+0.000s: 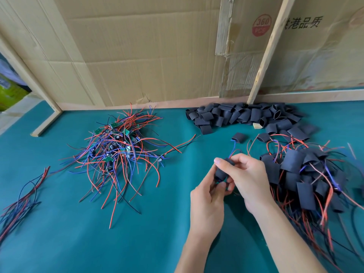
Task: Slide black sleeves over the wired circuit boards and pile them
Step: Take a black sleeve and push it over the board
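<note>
Above the green surface (137,243), the curled fingers of the left hand (206,205) and right hand (250,180) both pinch one black sleeve (221,172) with a blue wire (232,151) poking out, and the cardboard (147,46) behind has a red "360 PCS" sticker (261,25).

Two bare forearms, left grip (206,201) and right grip (246,180) ungloved, short trimmed nails, slim fingers

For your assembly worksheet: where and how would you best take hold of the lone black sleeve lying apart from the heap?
Probably pinch the lone sleeve across its two flat faces near its open end, coming from above and the near side. It lies flattened on the green mat, clear of the heap, with wires close on its right.
</note>
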The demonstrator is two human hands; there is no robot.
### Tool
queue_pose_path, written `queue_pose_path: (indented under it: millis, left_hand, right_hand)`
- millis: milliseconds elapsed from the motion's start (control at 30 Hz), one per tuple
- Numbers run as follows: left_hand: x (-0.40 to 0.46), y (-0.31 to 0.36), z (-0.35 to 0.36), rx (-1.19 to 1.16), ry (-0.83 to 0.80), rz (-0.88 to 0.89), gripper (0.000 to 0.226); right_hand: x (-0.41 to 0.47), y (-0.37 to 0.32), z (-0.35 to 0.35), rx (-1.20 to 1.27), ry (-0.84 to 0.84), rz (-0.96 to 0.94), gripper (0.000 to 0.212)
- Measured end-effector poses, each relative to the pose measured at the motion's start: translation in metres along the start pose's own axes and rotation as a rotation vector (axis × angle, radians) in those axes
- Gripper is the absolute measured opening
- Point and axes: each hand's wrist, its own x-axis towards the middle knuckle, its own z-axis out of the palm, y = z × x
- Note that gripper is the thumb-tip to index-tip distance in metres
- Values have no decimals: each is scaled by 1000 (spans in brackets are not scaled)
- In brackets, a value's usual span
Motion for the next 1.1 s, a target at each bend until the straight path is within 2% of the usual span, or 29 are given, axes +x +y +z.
queue_pose_path:
  millis: [167, 333, 467, 567, 767, 867, 967, 1100]
  left_hand:
    - [-2, 0, -3, -146, 33, -41, 31]
    - [-2, -1, -5, -247, 86, -90, 18]
    - [-2, 4, -11, -340, 1, -121, 13]
    - [-1, 4, -16, -394, -70, -139, 18]
    - [-1, 0, -11, -349, 12, -129, 16]
    - [-2, -1, -11, -298, 63, -124, 13]
    - [-2, 0, -9, -251, 104, -118, 13]
    - [0, 2, -8, -227, 150, -103, 11]
  right_hand:
    - [0, -1, -2, -63, -19, -21, 37]
    - [-2, -1, -1, -100, -51, -83, 34]
    - [-3, -3, -2, -81, -87, -71, 39]
    - [-3, -5, -3, -77, -77, -73, 45]
    - [-4, -3, 1, -94, -107, -50, 39]
    - [-6, -1, 3, -197, -70, -114, 44]
    - [-7, -2, 6, -315, -23, -198, 38]
    - [-13, -10, 8, -307, -30, -207, 39]
